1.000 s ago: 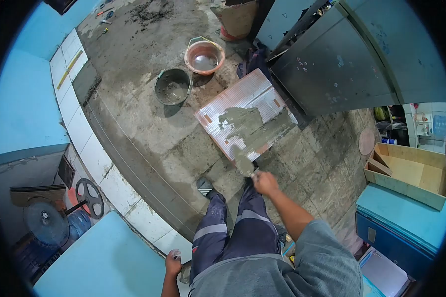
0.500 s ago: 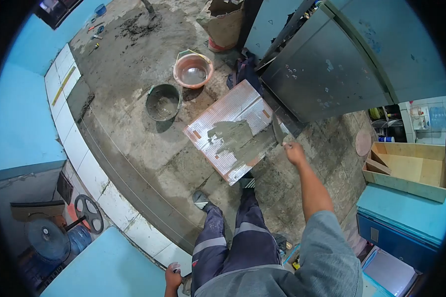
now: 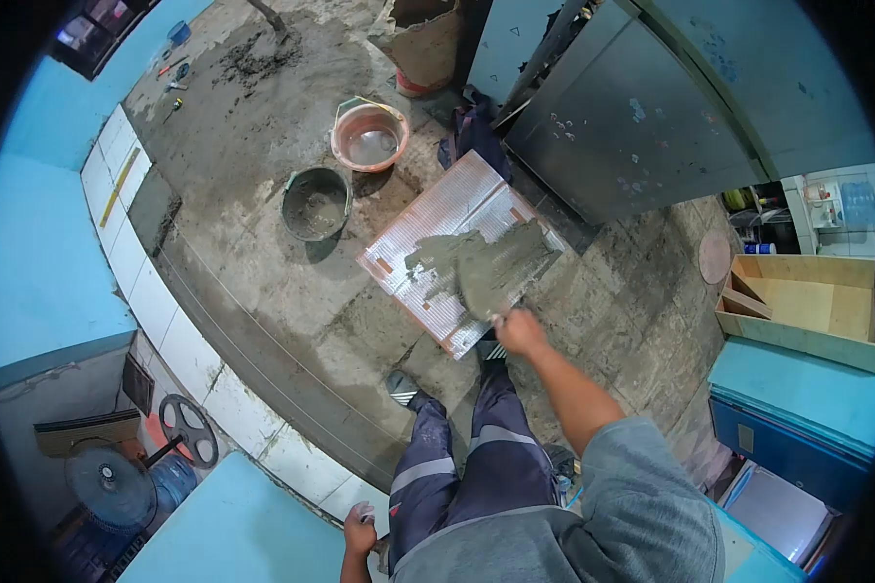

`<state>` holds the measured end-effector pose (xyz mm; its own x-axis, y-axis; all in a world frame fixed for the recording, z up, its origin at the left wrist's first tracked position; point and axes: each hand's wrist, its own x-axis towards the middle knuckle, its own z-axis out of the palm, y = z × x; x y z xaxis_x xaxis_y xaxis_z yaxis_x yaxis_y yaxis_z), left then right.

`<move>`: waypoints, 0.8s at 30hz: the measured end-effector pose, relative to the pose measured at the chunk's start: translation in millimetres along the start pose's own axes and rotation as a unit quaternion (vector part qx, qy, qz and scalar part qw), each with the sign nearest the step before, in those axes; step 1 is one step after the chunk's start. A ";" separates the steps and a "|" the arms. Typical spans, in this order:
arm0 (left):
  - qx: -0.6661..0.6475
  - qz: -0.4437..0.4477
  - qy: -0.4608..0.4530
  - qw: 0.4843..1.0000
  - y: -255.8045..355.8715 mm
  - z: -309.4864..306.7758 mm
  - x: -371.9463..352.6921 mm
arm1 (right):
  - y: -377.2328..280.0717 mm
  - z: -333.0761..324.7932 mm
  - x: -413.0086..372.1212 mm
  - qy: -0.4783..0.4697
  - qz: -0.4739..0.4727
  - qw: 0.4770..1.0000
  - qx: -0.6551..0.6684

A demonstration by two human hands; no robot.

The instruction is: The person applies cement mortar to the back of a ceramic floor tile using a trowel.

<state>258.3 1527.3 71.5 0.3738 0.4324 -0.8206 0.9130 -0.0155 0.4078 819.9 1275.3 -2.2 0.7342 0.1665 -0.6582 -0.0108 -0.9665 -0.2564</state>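
My right hand (image 3: 520,332) grips a trowel (image 3: 476,287) by its handle, the blade lying over grey mortar (image 3: 510,257). The mortar is spread across the middle and right of a large rectangular panel (image 3: 472,185) with a pale, ribbed, shiny surface and a few orange-brown patches. The panel lies at a slant on the floor in front of my feet. Low in the view, my left hand (image 3: 360,531) hangs beside my leg with curled fingers; I cannot tell what is in it.
Beyond the panel stand a dark green bucket (image 3: 317,204) and an orange bucket (image 3: 370,136). White tiles (image 3: 191,364) edge the floor at left, beside taut strings. A grey refrigerator (image 3: 622,136) stands at right, above a wooden box (image 3: 807,306). Small tools lie at the far left.
My right hand has swung the trowel left and toward me, from the panel's right edge to its lower middle. Mortar now covers more of the right side. My left hand stays low.
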 end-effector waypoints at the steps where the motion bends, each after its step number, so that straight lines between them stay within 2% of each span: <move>1: -0.021 -0.002 0.001 1.000 -0.6 -3.2 2.8 | -11.4 17.0 -10.9 -0.010 -0.026 1.000 -0.011; 3: -0.063 -0.009 0.003 0.998 4.1 -13.0 2.8 | -55.4 25.3 -46.9 -0.051 -0.034 0.998 0.023; 5: -0.031 0.005 0.012 0.999 2.4 -26.1 3.5 | -65.6 47.6 -50.7 -0.018 -0.024 0.995 0.095; 8: -0.017 0.013 0.020 1.000 -11.9 -36.3 13.1 | -56.0 40.6 -49.2 -0.068 -0.107 0.987 0.103; 10: -0.013 0.040 0.026 0.999 -32.9 -41.1 19.5 | -46.6 21.0 -39.8 -0.025 -0.087 0.988 0.127; 11: -0.029 0.026 0.033 0.999 -35.9 -40.7 20.6 | -41.8 7.4 -29.7 -0.004 -0.079 0.987 0.140; 15: -0.061 -0.017 0.040 0.997 -24.6 -30.5 16.7 | -14.4 -67.4 50.0 0.092 -0.104 0.989 0.041; 18: -0.065 -0.064 0.044 0.995 -2.2 -11.3 8.5 | -10.5 -116.9 100.8 0.123 -0.099 0.987 0.028; 20: -0.049 -0.053 0.063 0.995 6.7 5.6 4.0 | -10.7 -137.2 131.5 0.145 -0.122 0.982 0.010; 24: -0.053 -0.062 0.069 0.994 50.0 35.2 -8.1 | -27.6 -173.5 159.4 0.106 -0.101 0.989 -0.022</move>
<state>306.7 1491.3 84.4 0.2277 0.5445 -0.8073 0.9252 0.1376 0.3537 1055.1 1294.6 22.8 0.8445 0.3172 -0.4315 0.1774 -0.9259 -0.3336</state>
